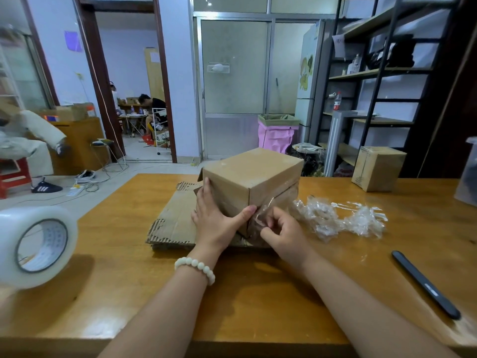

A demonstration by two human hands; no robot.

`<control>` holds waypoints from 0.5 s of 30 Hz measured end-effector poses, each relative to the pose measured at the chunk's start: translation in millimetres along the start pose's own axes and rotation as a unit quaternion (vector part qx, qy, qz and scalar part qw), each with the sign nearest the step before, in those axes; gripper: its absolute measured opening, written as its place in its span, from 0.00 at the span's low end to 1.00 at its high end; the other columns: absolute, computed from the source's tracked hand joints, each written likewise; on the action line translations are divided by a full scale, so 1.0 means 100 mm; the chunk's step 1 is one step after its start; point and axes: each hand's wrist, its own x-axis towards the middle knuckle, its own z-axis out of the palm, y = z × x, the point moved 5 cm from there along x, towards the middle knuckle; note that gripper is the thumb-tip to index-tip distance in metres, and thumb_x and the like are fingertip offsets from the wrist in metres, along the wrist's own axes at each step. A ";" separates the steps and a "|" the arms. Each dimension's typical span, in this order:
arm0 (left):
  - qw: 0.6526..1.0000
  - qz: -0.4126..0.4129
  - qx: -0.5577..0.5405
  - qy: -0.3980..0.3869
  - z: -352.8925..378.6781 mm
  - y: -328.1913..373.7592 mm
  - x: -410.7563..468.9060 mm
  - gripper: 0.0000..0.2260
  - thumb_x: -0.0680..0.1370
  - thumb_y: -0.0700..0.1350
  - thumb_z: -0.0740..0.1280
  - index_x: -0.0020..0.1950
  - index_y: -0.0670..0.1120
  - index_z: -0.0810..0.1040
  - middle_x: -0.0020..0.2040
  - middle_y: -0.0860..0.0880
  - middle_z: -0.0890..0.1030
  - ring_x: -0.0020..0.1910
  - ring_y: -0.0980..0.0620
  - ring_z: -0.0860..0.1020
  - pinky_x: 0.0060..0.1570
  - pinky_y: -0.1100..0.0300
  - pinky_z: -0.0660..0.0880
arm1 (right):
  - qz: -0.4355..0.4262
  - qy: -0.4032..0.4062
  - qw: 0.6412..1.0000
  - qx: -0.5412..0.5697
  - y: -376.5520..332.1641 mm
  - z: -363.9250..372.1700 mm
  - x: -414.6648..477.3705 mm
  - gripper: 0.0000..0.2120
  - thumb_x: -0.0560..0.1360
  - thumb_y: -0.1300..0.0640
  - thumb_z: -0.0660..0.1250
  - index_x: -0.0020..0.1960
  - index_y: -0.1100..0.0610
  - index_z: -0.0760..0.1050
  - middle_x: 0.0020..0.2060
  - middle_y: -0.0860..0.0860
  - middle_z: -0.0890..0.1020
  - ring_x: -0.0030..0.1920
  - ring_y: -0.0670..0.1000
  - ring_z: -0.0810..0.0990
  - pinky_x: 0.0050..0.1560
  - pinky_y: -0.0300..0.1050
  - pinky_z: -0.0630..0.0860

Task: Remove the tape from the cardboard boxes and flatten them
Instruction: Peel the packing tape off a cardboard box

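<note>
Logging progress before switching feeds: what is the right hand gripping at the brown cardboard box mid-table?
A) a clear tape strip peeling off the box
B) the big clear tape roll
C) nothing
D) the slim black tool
A: the right hand pinches a clear tape strip lifting off the brown cardboard box, which the left hand steadies; the slim black tool lies apart on the wooden table.

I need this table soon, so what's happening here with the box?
A person is peeling tape off a cardboard box on the table. The left hand presses flat against the box's side to steady it, while the right hand pinches a clear tape strip at the near corner. The box sits on flattened cardboard; crumpled tape lies to its right.
</note>
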 end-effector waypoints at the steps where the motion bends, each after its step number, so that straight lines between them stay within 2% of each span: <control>1: 1.000 -0.001 -0.001 -0.001 0.00 0.00 0.00 0.59 0.55 0.76 0.62 0.79 0.54 0.44 0.79 0.47 0.54 0.77 0.47 0.53 0.75 0.40 0.47 | 0.009 0.003 1.000 0.010 0.01 -0.01 0.01 0.14 0.74 0.69 0.63 0.37 0.55 0.63 0.31 0.51 0.70 0.30 0.44 0.68 0.30 0.35 0.67; 3: 1.000 -0.003 -0.001 -0.004 0.00 0.00 0.01 0.59 0.55 0.76 0.63 0.79 0.54 0.44 0.79 0.47 0.54 0.78 0.47 0.53 0.75 0.39 0.47 | 0.026 0.009 0.999 0.033 0.02 -0.03 0.01 0.13 0.74 0.69 0.63 0.37 0.56 0.64 0.33 0.52 0.72 0.33 0.49 0.71 0.33 0.40 0.70; 7: 1.000 -0.003 0.004 -0.002 0.00 0.01 0.01 0.59 0.55 0.76 0.63 0.79 0.54 0.44 0.79 0.48 0.54 0.77 0.47 0.52 0.75 0.39 0.48 | 0.041 0.022 0.996 0.075 0.03 -0.07 0.03 0.13 0.75 0.67 0.62 0.37 0.56 0.63 0.30 0.52 0.69 0.30 0.47 0.68 0.32 0.41 0.67; 9: 1.000 -0.006 0.006 0.000 0.00 0.00 0.01 0.59 0.55 0.77 0.62 0.79 0.54 0.44 0.79 0.47 0.54 0.77 0.46 0.53 0.75 0.39 0.49 | 0.039 0.030 0.995 0.088 0.05 -0.07 0.03 0.09 0.74 0.64 0.63 0.38 0.56 0.65 0.34 0.57 0.71 0.34 0.52 0.70 0.36 0.49 0.69; 11: 1.000 -0.009 0.004 0.002 0.00 0.00 0.01 0.59 0.55 0.77 0.62 0.79 0.55 0.45 0.79 0.47 0.54 0.77 0.45 0.54 0.74 0.38 0.50 | 0.033 0.038 0.996 0.079 0.06 -0.08 0.02 0.05 0.72 0.60 0.64 0.40 0.56 0.67 0.36 0.58 0.71 0.36 0.54 0.69 0.38 0.52 0.68; 13: 1.000 -0.007 -0.002 0.003 -0.01 0.00 0.00 0.58 0.55 0.77 0.62 0.79 0.55 0.45 0.78 0.47 0.55 0.77 0.45 0.54 0.74 0.38 0.51 | 0.014 0.030 0.998 0.049 0.06 -0.08 -0.01 0.06 0.72 0.56 0.64 0.41 0.57 0.68 0.34 0.55 0.70 0.33 0.52 0.68 0.36 0.49 0.68; 15: 1.000 -0.005 -0.005 0.003 -0.01 0.00 -0.01 0.58 0.55 0.77 0.63 0.79 0.55 0.45 0.78 0.48 0.55 0.77 0.45 0.55 0.74 0.37 0.52 | -0.019 0.021 1.000 -0.010 0.04 -0.09 -0.03 0.11 0.70 0.47 0.65 0.43 0.54 0.69 0.34 0.50 0.71 0.32 0.48 0.69 0.34 0.44 0.69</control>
